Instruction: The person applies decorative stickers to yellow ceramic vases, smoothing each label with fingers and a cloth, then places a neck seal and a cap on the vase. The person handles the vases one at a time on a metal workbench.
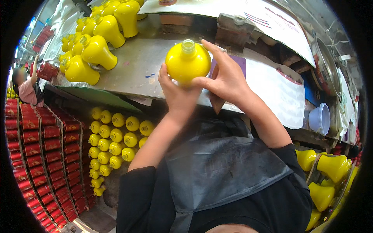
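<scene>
A glossy yellow bottle (188, 64) with a rounded body and a short clear glass neck stands over the metal worktable in front of me. My left hand (176, 87) is closed round its lower left side, the thumb and fingers partly hidden by the body. On the other side my right hand (224, 73) grips it, one finger stretched up along its right shoulder and the thumb at its lower front. Behind my right hand shows a purple pad (239, 64). A brown pointed piece (216, 103) sticks out below that hand at the table edge.
Several yellow bottles (97, 52) stand at the table's left end, and more fill the floor rows (116, 136) below. Red boxes (33, 151) are stacked at far left, near another person (29, 87). White sheets (272, 89) and a pale blue bucket (319, 119) lie right; yellow bottles (332, 169) fill a rack.
</scene>
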The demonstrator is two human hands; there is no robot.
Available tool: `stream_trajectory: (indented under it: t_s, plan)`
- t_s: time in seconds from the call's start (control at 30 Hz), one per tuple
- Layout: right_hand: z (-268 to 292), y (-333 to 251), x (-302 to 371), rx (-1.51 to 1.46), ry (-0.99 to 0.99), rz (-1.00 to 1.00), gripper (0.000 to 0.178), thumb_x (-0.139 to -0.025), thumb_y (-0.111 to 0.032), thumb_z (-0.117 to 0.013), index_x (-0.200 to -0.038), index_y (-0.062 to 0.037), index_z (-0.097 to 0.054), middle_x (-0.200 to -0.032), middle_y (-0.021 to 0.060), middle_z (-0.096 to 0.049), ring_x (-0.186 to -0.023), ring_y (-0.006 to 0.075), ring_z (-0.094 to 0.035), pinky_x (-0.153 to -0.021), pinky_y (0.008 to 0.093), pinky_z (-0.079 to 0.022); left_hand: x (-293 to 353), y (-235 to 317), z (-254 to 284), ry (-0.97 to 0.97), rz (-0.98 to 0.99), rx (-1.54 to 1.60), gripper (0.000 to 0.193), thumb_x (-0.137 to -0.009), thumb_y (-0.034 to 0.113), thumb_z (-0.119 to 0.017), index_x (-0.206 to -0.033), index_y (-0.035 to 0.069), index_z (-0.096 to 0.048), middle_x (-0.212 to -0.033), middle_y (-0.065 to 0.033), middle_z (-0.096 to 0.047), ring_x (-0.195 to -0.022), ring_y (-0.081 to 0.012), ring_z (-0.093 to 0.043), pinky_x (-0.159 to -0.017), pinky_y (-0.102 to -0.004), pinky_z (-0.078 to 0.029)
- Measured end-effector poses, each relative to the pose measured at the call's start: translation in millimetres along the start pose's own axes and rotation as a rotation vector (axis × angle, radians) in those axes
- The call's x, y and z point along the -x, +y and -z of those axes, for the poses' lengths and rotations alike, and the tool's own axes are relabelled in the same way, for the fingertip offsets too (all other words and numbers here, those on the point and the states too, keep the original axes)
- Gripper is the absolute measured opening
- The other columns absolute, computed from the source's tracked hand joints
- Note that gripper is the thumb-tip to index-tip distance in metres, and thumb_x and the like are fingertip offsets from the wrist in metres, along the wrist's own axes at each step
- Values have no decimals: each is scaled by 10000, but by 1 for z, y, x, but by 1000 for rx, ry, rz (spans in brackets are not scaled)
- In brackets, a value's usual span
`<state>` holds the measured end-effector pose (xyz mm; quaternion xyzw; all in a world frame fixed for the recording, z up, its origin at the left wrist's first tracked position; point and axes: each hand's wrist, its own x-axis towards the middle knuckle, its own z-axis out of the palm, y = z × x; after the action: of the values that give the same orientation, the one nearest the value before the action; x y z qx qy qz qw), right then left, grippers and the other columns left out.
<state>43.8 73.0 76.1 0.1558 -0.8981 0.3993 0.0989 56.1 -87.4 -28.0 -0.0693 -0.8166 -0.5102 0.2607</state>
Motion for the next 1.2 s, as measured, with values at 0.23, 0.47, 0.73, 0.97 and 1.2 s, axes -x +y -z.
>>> stream_trajectory:
  t_s: [0.23,0.47,0.73,0.97,1.2]
  plan:
    - [0,11,-8,-7,1,18,658,-848,-352,-791,-1431,-108,-607,-882,103,-632,-661,163,-579,-667,310,-509,-30,3,27,63,-313,50,894,-838,340,-831,-1472,-10,-306,-1475,-278,-391,-1377,-405,-416,-1166,-499,-321]
    - [4,10,-7,-121,32,7,600,-858,-299,-770,-1394,-72,-622,-966,164,-654,-795,233,-615,-729,351,-514,-56,14,18,-44,-184,228,508,-882,241,-687,-1315,13,-549,-1428,-233,-515,-1301,-375,-525,-1126,-461,-397]
    - [11,21,-12,-180,-105,-45,539,-907,-291,-714,-1374,-40,-615,-1219,241,-670,-1129,399,-647,-976,452,-511,-53,28,24,-70,-71,333,474,-938,241,-640,-1348,15,-560,-1487,-194,-487,-1376,-334,-475,-1171,-443,-352]
    - [13,34,-13,-194,-148,-11,809,-845,-426,-787,-1515,-100,-471,-1198,261,-632,-1075,428,-640,-932,461,-512,-82,48,34,-152,-79,84,339,-880,73,-752,-1198,5,-654,-1291,-134,-654,-1240,-296,-587,-1093,-413,-432]
    - [20,38,-18,-257,-153,-26,950,-780,-451,-842,-1542,-73,-420,-1243,273,-623,-1128,432,-630,-965,458,-506,-124,86,34,-359,-258,66,219,-862,69,-770,-1052,-9,-694,-1115,-132,-707,-1075,-268,-646,-975,-376,-492]
